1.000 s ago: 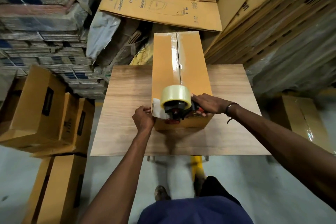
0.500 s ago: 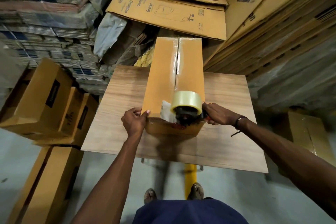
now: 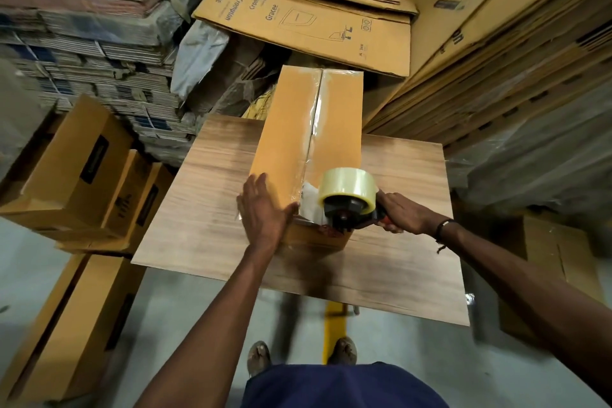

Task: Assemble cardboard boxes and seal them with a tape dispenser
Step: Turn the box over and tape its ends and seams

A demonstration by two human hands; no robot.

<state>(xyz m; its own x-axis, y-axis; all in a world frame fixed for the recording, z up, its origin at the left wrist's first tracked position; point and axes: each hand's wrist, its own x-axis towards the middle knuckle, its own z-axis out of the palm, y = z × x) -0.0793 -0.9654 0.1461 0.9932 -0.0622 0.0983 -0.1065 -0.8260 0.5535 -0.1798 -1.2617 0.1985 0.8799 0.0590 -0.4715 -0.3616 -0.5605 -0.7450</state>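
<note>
Head view: a long, narrow cardboard box [image 3: 291, 129] of smooth tan board lies lengthwise on a square wood-grain tabletop [image 3: 407, 175], its far end reaching past the table's far edge. A glossy strip of clear tape [image 3: 316, 109] runs down the seam where the two top flaps meet, wrinkled in places and catching the light.

At the near end of the box sits the tape dispenser [image 3: 347, 205]: a fat, translucent yellowish roll on a black hub, with a loose, crumpled white tail of tape just to its left. The right hand [image 3: 402, 214] has its fingers curled round the dispenser's red handle, gripping it. The left hand [image 3: 263, 209] lies flat on the near left corner of the box top, fingers straight and together, pressing down on the board, holding nothing.

Around the table: assembled brown boxes with black printed panels [image 3: 79, 169] stacked on the left, bundled flat corrugated sheets [image 3: 82, 53] piled behind them, large flattened cartons with printed lettering [image 3: 298, 20] leaning at the back, and plastic-wrapped stacks [image 3: 530, 149] on the right. The floor is smooth grey concrete [image 3: 185, 311] with a yellow painted line [image 3: 334, 331]; two sandalled feet show at the bottom
</note>
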